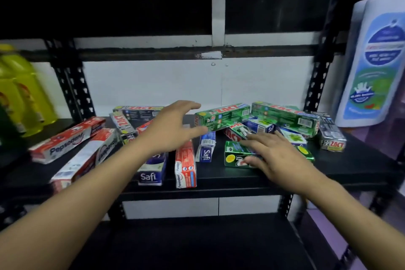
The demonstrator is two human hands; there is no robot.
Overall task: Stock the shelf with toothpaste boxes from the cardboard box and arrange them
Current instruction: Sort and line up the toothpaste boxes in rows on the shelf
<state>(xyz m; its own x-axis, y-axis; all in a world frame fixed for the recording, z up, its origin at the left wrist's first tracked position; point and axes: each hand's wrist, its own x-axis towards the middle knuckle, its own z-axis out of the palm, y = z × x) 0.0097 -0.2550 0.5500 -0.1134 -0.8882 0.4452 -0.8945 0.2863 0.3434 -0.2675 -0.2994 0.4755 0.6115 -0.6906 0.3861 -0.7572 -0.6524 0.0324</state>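
Note:
Several toothpaste boxes lie scattered on a black shelf board. My left hand hovers with spread fingers at the left end of a green Zact box, which rests tilted on top of other boxes; thumb and fingers bracket that end without closing on it. My right hand lies with straight fingers on another green Zact box near the shelf's front. Red Pepsodent boxes sit at the left, and one more red Pepsodent box is in the middle beside purple Safi boxes. No cardboard box is in view.
Yellow bottles stand on the neighbouring shelf at the left. A tall white bottle stands at the right. A grey Zact box lies at the right end. Black perforated uprights frame the bay. A lower shelf is below.

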